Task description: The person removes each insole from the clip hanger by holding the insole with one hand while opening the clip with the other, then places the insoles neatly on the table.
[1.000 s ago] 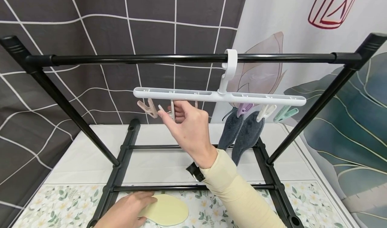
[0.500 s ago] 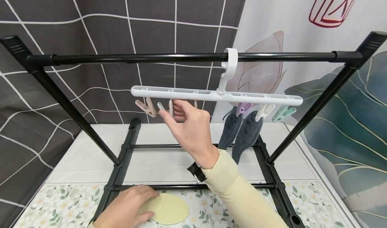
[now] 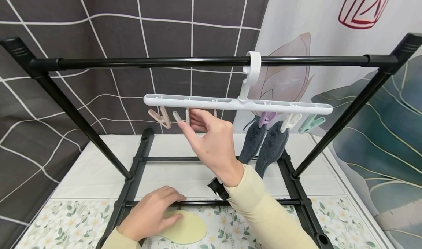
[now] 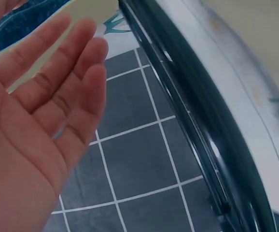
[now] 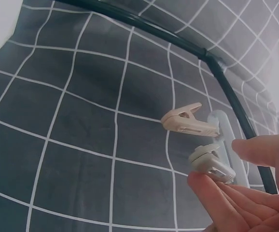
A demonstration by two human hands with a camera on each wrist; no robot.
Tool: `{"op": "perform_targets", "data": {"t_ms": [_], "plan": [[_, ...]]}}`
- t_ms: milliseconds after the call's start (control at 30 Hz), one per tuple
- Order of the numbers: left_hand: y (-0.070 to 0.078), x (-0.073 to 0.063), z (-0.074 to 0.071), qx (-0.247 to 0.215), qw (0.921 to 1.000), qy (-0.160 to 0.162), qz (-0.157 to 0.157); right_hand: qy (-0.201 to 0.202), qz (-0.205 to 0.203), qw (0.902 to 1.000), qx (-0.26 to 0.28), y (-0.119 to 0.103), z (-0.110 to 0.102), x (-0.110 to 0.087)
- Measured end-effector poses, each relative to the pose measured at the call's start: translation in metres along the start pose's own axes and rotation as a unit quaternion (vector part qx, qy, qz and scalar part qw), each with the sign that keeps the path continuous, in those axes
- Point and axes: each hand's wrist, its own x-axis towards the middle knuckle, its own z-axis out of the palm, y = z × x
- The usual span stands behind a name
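At seven o'clock, your yellow insole [image 3: 192, 230] lies unclipped, partly under your left hand [image 3: 155, 213], fingers loosely extended. Mid-view, your right hand [image 3: 215, 142] pinches a white clip [image 3: 188, 116]. At four, two dark insoles [image 3: 273, 146] hang clipped, apparently done.

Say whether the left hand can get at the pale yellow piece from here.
Probably yes: in the head view, the left hand overlaps the pale yellow piece and nothing else covers it, though the black crossbar runs close by.
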Motion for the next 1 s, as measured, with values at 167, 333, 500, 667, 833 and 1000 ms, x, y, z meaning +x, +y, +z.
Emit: {"op": "perform_targets", "data": {"t_ms": [167, 333, 500, 667, 833, 1000], "plan": [[0.001, 0.011, -0.001, -0.047, 0.9977, 0.025, -0.042, -0.004, 0.000, 1.0000, -0.006, -0.001, -0.002, -0.002], [-0.001, 0.023, -0.003, -0.086, 0.9922, 0.051, -0.075, 0.004, -0.010, 0.9998, -0.015, -0.003, -0.006, -0.003], [-0.006, 0.037, -0.003, -0.135, 0.9844, 0.056, -0.098, 0.008, -0.018, 0.9996, -0.018, -0.003, -0.009, -0.005], [-0.007, 0.048, -0.003, -0.162, 0.9766, 0.062, -0.126, 0.011, -0.018, 0.9997, -0.011, -0.003, -0.011, -0.007], [-0.008, 0.059, -0.001, -0.179, 0.9684, 0.078, -0.155, 0.018, -0.026, 0.9995, -0.006, -0.004, -0.013, -0.006], [-0.008, 0.065, 0.002, -0.194, 0.9613, 0.087, -0.175, 0.028, -0.035, 0.9990, -0.004, -0.004, -0.018, -0.007]]}}
